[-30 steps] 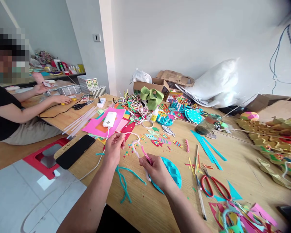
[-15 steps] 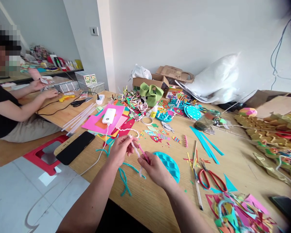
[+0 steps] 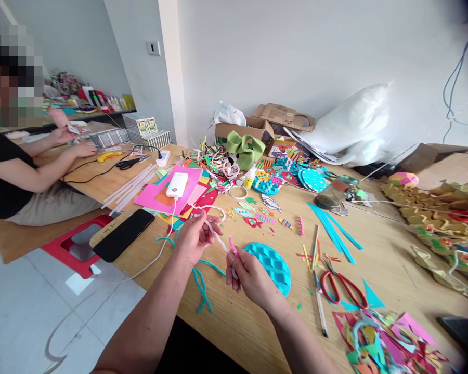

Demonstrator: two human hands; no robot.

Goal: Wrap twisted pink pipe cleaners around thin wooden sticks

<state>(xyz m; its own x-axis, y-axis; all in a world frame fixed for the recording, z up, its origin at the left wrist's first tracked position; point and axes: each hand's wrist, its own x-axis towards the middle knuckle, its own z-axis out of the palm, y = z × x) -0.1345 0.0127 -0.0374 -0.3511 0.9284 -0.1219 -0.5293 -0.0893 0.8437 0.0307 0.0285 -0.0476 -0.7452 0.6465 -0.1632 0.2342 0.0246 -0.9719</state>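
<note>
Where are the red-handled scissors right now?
In the head view, the red-handled scissors lie on the table at lower right, just right of the pen and beyond the heap of paper scraps.

No text can be read; the dark mark on the white rectangular power bank [image 3: 177, 183] is too small.

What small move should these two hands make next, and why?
Perhaps lay the thin bright pink strand across the twisted pale pink cord: the strand's tip sticks up from the right hand, while the cord runs there from the left hand.
</note>
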